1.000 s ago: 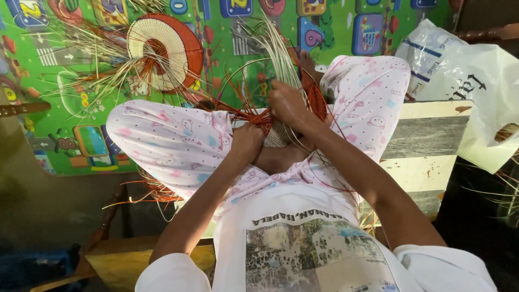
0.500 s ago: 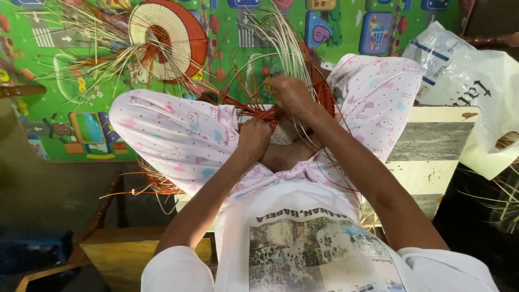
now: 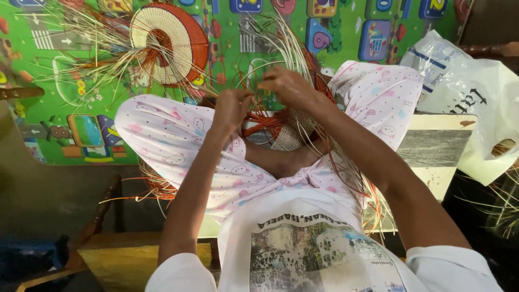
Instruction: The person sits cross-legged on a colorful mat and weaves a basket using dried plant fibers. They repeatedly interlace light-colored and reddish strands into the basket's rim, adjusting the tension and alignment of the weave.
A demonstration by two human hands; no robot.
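Weaving a basket (image 3: 281,132) on our lap, our left hand (image 3: 232,108) and right hand (image 3: 289,86) each close their grip on its strands.

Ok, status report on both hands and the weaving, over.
Left hand and right hand gripping pale straw strands. Half-woven orange-and-cream basket in lap. Nothing blocking.

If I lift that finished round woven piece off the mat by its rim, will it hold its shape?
Probably: the round woven piece looks tightly woven and flat, so likely stiff and light. Its loose straw ends splay outward and would probably flop or snag on the play mat.
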